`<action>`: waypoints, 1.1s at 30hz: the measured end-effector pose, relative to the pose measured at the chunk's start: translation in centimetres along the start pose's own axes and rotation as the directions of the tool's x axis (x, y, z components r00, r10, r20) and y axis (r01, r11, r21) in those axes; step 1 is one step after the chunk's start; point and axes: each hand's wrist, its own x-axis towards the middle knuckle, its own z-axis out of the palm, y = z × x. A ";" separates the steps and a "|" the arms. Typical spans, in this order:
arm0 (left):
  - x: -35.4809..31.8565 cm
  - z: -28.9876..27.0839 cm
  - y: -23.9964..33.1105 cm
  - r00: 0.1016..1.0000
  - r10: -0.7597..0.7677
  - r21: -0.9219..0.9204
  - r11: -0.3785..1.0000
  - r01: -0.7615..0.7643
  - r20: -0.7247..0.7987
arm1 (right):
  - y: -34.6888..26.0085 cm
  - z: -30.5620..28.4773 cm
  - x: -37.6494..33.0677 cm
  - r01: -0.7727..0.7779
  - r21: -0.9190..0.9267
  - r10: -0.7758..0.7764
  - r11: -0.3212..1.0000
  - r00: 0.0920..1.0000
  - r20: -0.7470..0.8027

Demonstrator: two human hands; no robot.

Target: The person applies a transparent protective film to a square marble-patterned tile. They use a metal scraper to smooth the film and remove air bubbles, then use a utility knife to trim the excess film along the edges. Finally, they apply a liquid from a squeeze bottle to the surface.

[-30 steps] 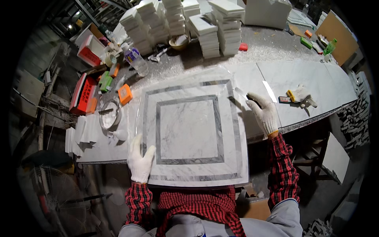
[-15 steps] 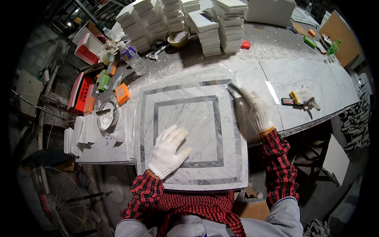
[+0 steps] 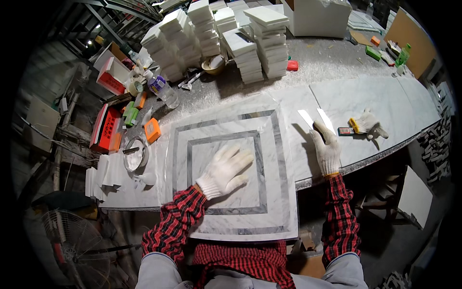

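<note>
A square marble panel (image 3: pixel 226 224) with two dark grey inlaid frames lies before me, its near edge at my waist. My left hand (image 3: pixel 225 171), in a white knit glove, rests flat on the panel's middle, fingers spread. To the right of the panel, my right hand (image 3: pixel 327 149), gloved alike, is over a pale marble slab (image 3: pixel 370 96). Its bent fingertips pinch a thin white flat strip (image 3: pixel 305 118) that slants up and left. Just beyond the fingers, a similar strip (image 3: pixel 326 120) lies on the slab. Farther right are a loose glove (image 3: pixel 370 124) and a small dark-faced block (image 3: pixel 345 131).
Tall stacks of white tiles (image 3: pixel 267 43) stand at the back. On the left are a plastic bottle (image 3: pixel 163 91), a bowl of white paste (image 3: pixel 136 156), an orange block (image 3: pixel 152 130) and a red box (image 3: pixel 106 127). A fan (image 3: pixel 72 241) stands below left.
My right hand has left the panel's far right corner and moved right with the strip. My left hand has slid up and right across the panel. The view has shifted slightly.
</note>
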 end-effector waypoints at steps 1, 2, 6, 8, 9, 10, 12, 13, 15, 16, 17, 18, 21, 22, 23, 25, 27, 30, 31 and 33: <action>0.6 -0.2 -0.3 1.000 0.009 0.017 1.000 -0.010 0.011 | -0.3 0.2 0.2 0.001 0.005 -0.001 1.000 1.000 0.000; 1.3 -0.2 -0.7 1.000 0.020 0.032 0.999 -0.021 0.022 | -0.7 0.3 0.2 0.001 0.009 -0.001 1.000 1.000 0.000; 3.3 -0.1 -2.4 0.991 0.132 0.096 0.986 -0.135 0.033 | -2.2 0.6 0.2 -0.028 -0.025 0.029 0.999 0.997 0.068; 4.7 0.7 -4.2 0.974 0.223 0.109 0.968 -0.226 0.038 | -1.9 0.4 0.0 -0.007 -0.030 0.008 1.000 0.999 0.035; 5.7 0.5 -4.8 0.967 0.251 0.098 0.962 -0.255 0.046 | -2.0 0.2 0.2 -0.026 -0.029 0.027 0.999 0.998 0.049; 6.7 0.4 -4.9 0.958 0.280 0.074 0.956 -0.284 0.054 | -1.3 -0.1 0.2 0.006 -0.070 -0.003 0.998 0.999 0.050; 8.4 0.0 -5.4 0.954 0.297 0.126 0.945 -0.301 0.047 | -0.7 0.0 0.1 -0.002 -0.039 0.003 0.999 1.000 0.029; 8.8 -0.1 -5.8 0.958 0.283 0.129 0.949 -0.286 0.047 | -0.7 0.3 -0.1 -0.023 -0.014 0.023 1.000 1.000 0.014; 8.9 -0.4 -5.9 0.967 0.252 0.147 0.956 -0.255 0.039 | -1.0 0.4 0.0 -0.017 -0.016 0.017 1.000 1.000 0.020; 8.6 -0.3 -5.6 0.961 0.276 0.132 0.952 -0.277 0.023 | -1.2 0.3 0.0 -0.019 -0.020 0.019 1.000 0.999 0.026; 8.2 -0.3 -5.4 0.954 0.299 0.119 0.947 -0.297 0.007 | -1.6 0.1 0.0 -0.063 -0.018 0.064 0.998 0.996 0.056; 8.0 -0.4 -4.9 0.948 0.319 0.106 0.943 -0.316 -0.010 | -1.4 0.0 0.1 -0.057 -0.031 0.059 0.998 0.997 0.058; 7.5 -0.5 -3.6 0.937 0.347 0.025 0.937 -0.349 0.047 | -0.7 -0.1 0.0 -0.038 -0.068 0.042 0.997 0.998 0.054; 7.3 -0.5 -3.3 0.937 0.341 0.016 0.939 -0.343 0.078 | -0.8 -0.1 0.0 -0.032 -0.080 0.036 0.996 0.998 0.048; 7.1 -0.7 -2.8 0.945 0.307 0.038 0.949 -0.313 0.114 | -0.8 -0.2 0.0 -0.027 -0.092 0.031 0.995 0.999 0.041; 6.8 -0.3 -3.2 0.945 0.298 0.049 0.951 -0.306 0.132 | -1.1 -0.2 0.2 -0.046 -0.082 0.051 0.996 0.997 0.054; 7.4 0.1 -3.9 0.938 0.318 0.063 0.942 -0.329 0.139 | -1.1 -0.1 0.1 -0.059 -0.068 0.062 0.996 0.997 0.054; 9.9 -0.2 -5.1 0.935 0.334 0.110 0.931 -0.347 0.118 | -1.0 0.2 -0.1 -0.068 -0.037 0.070 0.997 0.996 0.051; 10.9 -0.4 -5.4 0.946 0.308 0.136 0.938 -0.319 0.096 | -1.0 0.1 0.0 -0.072 -0.030 0.074 0.997 0.996 0.054; 11.9 -0.8 -5.9 0.971 0.234 0.218 0.946 -0.241 0.055 | -1.2 0.1 0.1 -0.080 -0.030 0.082 0.996 0.994 0.066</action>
